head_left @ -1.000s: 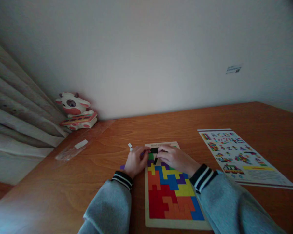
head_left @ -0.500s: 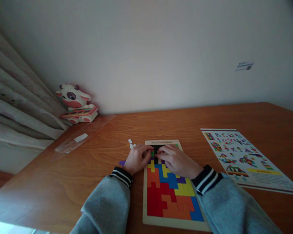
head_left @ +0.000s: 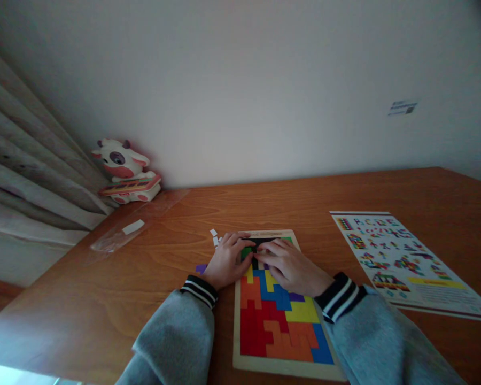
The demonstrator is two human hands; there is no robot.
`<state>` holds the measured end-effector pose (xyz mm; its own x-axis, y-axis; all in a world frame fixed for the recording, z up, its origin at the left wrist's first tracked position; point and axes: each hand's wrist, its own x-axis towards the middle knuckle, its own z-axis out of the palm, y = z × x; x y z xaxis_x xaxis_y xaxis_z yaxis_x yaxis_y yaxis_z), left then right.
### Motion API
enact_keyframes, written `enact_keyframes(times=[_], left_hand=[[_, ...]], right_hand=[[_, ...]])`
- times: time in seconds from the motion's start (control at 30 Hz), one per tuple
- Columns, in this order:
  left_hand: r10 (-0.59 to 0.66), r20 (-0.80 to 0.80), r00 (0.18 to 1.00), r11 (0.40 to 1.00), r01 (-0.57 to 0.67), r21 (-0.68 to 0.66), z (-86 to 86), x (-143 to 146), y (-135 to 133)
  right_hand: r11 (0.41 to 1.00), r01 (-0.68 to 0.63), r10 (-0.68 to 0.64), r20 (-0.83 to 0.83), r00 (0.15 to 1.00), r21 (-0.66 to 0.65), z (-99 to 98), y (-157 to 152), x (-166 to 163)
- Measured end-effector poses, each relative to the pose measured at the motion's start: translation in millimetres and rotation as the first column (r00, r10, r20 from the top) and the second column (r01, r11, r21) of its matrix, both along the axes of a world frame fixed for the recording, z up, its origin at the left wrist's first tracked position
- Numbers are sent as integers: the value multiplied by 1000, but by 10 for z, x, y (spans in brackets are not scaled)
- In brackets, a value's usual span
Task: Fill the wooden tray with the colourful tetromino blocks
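Note:
A wooden tray puzzle (head_left: 288, 366) lies on the table, filled with interlocking colored blocks; bare black base (head_left: 260, 241) shows near its far end. My left hand (head_left: 227, 261) rests over the far left corner, thumb and index finger apart around a green puzzle piece (head_left: 246, 251). From the right, my right hand (head_left: 291, 267) reaches over the tray with fingers stretched toward the black gap. Its fingertips almost meet those of the left hand. What lies under both palms is hidden. A purple piece (head_left: 201, 268) sits left of the tray, partly behind my left wrist.
Small white pieces (head_left: 214, 235) lie beyond my left hand. A printed pattern sheet (head_left: 401, 256) is at right. Clear plastic wrap (head_left: 112, 240) with a white label (head_left: 133, 227) lies at left. A cow toy keyboard (head_left: 128, 171) stands by the curtain (head_left: 32, 176) and wall.
My left fingers have opened and shifted slightly, showing more of the green piece between thumb and index finger. My right fingertips have moved slightly left over the black gap.

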<state>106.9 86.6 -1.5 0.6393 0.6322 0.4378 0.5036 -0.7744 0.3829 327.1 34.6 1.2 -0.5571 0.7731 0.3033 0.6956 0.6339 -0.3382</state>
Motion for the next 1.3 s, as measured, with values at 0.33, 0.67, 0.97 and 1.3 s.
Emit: enact_keyframes(times=[0.33, 0.67, 0.97, 1.3], left_hand=[[-70, -35, 997, 997, 71, 18, 29, 0, -23], [-140, -138, 981, 986, 151, 75, 114, -26, -61], [31, -91, 995, 986, -15, 167, 157, -431, 94], [127, -178, 976, 991, -117, 61, 157, -1386, -150]], right_hand=[[999, 49, -50, -134, 990, -12, -125, 27, 29], [996, 92, -89, -144, 986, 19, -117, 19, 43], [996, 73, -66, -113, 991, 56, -90, 17, 109], [998, 39, -33, -104, 994, 48, -73, 47, 235]])
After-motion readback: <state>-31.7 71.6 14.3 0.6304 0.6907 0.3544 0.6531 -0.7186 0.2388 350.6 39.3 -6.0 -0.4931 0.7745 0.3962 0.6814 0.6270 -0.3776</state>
